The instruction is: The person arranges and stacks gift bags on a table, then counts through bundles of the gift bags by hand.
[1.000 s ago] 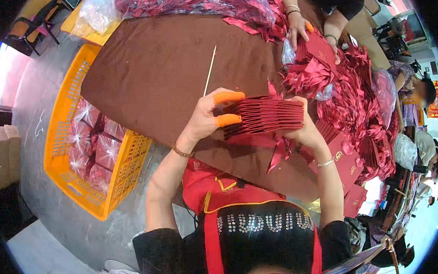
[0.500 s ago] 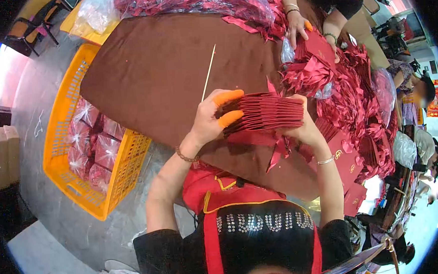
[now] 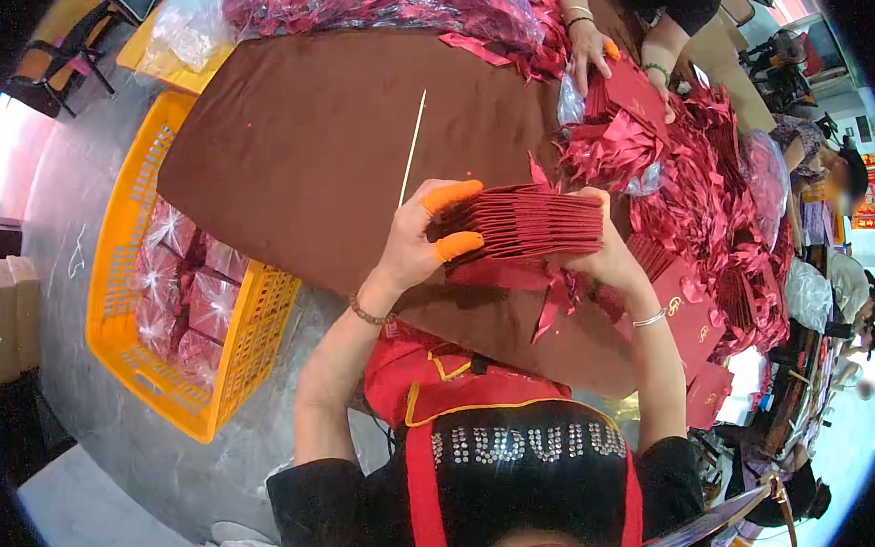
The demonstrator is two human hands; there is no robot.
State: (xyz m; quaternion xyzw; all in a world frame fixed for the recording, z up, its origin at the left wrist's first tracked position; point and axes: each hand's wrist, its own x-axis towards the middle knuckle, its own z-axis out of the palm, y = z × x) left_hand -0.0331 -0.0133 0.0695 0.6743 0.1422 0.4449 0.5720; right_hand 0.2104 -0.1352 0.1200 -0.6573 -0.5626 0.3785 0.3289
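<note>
A thick stack of dark red folded cards or bags [image 3: 535, 222] is held edge-on between my two hands, above the brown cloth. My left hand [image 3: 423, 236], with orange covers on two fingers, grips the stack's left end. Around its right end my right hand [image 3: 601, 243] is closed, its fingers partly hidden by the stack. Red ribbon [image 3: 560, 306] hangs just below the stack. A thin pale stick [image 3: 413, 147] lies on the brown cloth [image 3: 299, 132], beyond my left hand.
An orange crate [image 3: 206, 413] with plastic-wrapped red packs [image 3: 214, 302] stands at the left. Red ribbons and bags [image 3: 698, 197] are heaped at the right. A co-worker's hands [image 3: 593, 55] touch red bags at the upper right. Plastic-covered red material [image 3: 391, 1] lies along the far edge.
My left hand has shifted very slightly at the stack's left end. Both hands keep their hold, and the stack stays in nearly the same place.
</note>
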